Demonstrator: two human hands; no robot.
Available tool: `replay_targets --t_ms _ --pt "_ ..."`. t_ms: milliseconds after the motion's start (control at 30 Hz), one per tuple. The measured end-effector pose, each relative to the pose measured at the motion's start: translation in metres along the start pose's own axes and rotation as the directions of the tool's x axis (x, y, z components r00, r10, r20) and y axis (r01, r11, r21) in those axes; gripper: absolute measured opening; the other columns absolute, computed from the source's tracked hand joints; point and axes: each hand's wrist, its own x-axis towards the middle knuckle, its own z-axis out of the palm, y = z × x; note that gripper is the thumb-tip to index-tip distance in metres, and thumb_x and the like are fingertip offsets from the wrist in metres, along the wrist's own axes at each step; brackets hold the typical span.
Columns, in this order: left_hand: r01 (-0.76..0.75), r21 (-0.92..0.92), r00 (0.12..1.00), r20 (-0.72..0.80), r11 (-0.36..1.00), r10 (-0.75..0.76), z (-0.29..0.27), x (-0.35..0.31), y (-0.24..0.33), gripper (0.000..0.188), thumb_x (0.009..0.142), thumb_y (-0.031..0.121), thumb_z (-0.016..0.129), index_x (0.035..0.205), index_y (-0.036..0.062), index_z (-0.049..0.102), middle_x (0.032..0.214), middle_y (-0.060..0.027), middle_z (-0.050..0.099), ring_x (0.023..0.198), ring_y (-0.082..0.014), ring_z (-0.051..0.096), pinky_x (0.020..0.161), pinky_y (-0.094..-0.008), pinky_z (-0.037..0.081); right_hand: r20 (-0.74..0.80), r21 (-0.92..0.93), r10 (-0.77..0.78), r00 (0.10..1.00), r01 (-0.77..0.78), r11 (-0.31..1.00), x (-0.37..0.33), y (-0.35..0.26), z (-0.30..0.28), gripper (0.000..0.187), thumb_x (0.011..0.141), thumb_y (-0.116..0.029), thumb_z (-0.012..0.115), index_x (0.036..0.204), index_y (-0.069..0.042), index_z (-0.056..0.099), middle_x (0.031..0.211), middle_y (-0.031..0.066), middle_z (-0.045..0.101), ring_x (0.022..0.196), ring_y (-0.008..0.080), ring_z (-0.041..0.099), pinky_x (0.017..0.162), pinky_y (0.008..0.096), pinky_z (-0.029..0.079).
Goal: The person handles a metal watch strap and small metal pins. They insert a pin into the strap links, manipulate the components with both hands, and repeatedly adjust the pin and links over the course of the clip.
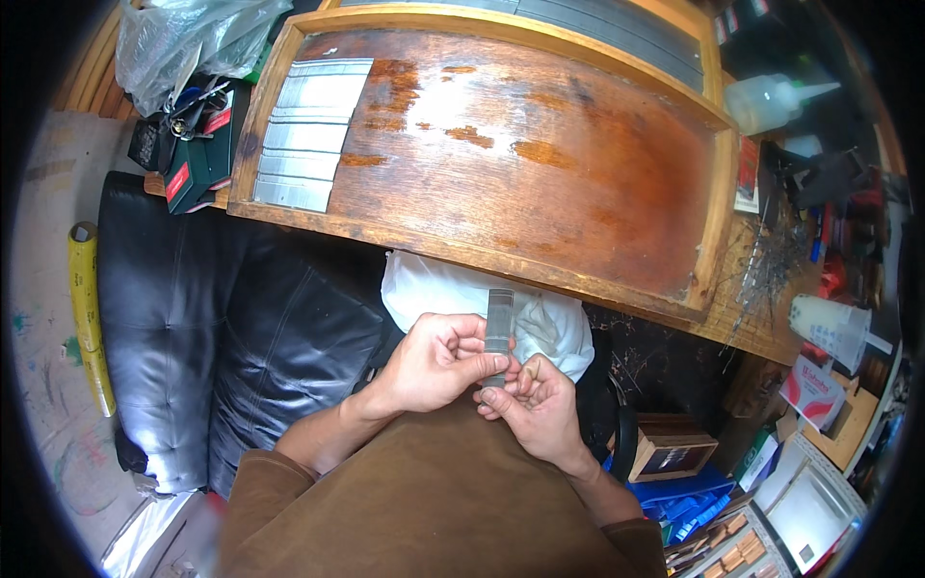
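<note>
My left hand [438,366] pinches a narrow, glossy grey strip [500,316] with dark lines across it, between thumb and fingers. Its upper end sticks up past my fingers. My right hand [535,400] is closed at the strip's lower end, with thumb and fingertips pressed on it. Both hands are above my lap, just in front of a shallow wooden tray [578,217]. Inside that tray, at the left end, similar shiny grey strips [313,135] lie side by side in a column. What the strip is made of I cannot tell.
Behind the tray lies another framed tray of grey strips [617,34]. A squeeze bottle [771,102] and a plastic cup [831,326] stand on the right, near scattered thin dark pieces [761,275]. Dark boxes [204,159] and a clear plastic bag [183,48] sit left. A black padded seat [260,337] is beside me.
</note>
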Motion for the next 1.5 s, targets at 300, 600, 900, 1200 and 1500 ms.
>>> replay_targets --t_ms 300,600,900,1200,1500 --pt "-0.060 0.068 0.998 0.026 0.996 0.059 -0.003 -0.003 -0.010 0.017 0.096 -0.003 0.071 0.113 -0.0081 0.068 0.101 -0.0156 0.078 0.097 -0.0184 0.075 0.086 -0.0307 0.062 0.005 -0.084 -0.069 0.998 0.069 0.994 0.003 0.003 -0.003 0.034 0.097 0.008 0.067 0.088 -0.008 0.039 0.093 0.0175 0.072 0.090 0.0202 0.075 0.077 0.0309 0.065" --pt "-0.105 -0.041 0.993 0.050 0.994 0.107 0.000 -0.003 -0.006 0.021 0.099 -0.002 0.067 0.119 -0.0093 0.067 0.105 -0.0139 0.077 0.094 -0.0146 0.072 0.083 -0.0278 0.060 -0.031 -0.238 -0.174 0.984 0.161 0.958 0.005 0.006 -0.005 0.035 0.097 0.007 0.068 0.084 -0.007 0.038 0.091 0.0154 0.072 0.087 0.0176 0.074 0.076 0.0301 0.063" --pt "-0.213 0.065 0.974 -0.059 0.975 0.217 0.006 -0.007 -0.006 0.012 0.092 0.000 0.078 0.103 -0.0058 0.076 0.096 -0.0135 0.079 0.088 -0.0150 0.075 0.077 -0.0267 0.061 0.070 -0.321 -0.140 0.988 0.155 0.934 0.003 -0.005 -0.007 0.030 0.095 0.009 0.070 0.080 -0.004 0.046 0.086 0.0099 0.071 0.092 0.0167 0.075 0.078 0.0288 0.063" --pt "-0.055 -0.184 0.996 0.062 0.981 0.068 0.005 -0.002 0.004 0.020 0.092 -0.004 0.075 0.111 -0.0067 0.072 0.099 -0.0138 0.078 0.088 -0.0171 0.074 0.079 -0.0302 0.061 0.232 -0.028 0.164 0.959 -0.162 0.986 0.014 -0.011 -0.023 0.017 0.094 0.004 0.073 0.088 -0.002 0.058 0.089 0.0106 0.073 0.085 0.0193 0.076 0.072 0.0297 0.063" --pt "0.027 -0.261 0.994 0.112 0.965 0.003 0.007 -0.005 0.003 0.021 0.099 0.000 0.065 0.117 -0.0090 0.069 0.110 -0.0174 0.076 0.092 -0.0232 0.075 0.083 -0.0364 0.061 0.472 0.338 0.132 0.872 -0.317 0.886 0.021 0.014 -0.042 0.025 0.094 0.000 0.075 0.116 -0.002 0.064 0.094 0.0125 0.074 0.078 0.0198 0.074 0.065 0.0316 0.062"
